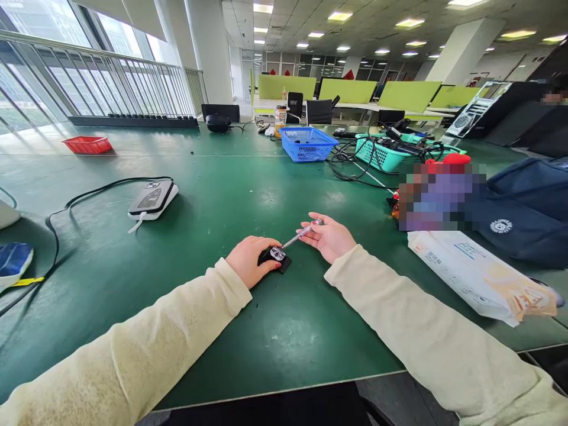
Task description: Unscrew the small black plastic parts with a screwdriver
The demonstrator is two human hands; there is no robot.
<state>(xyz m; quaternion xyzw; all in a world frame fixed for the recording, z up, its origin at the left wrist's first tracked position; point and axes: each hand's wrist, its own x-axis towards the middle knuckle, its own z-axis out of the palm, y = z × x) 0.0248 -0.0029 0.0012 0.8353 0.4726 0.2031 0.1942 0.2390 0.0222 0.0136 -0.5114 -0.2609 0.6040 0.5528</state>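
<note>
Thumb and fingers of my left hand (249,260) grip a small black device (284,264) with a silvery, open-looking face, low over the green table. My right hand (329,238) is closed round the handle end of a slim screwdriver (293,239) with a clear shaft or handle. The screwdriver slants down to the left, and its tip meets or nearly meets the upper edge of the device; exact contact is too small to tell. The device's left part is hidden under my left fingers.
Left of my hands lies a phone (153,196) on a white block with a cable. A red tray (87,144), a blue basket (309,155) and a teal basket (381,157) of cables stand farther back. A tissue pack (465,266) and a dark blue bag (528,207) lie at right.
</note>
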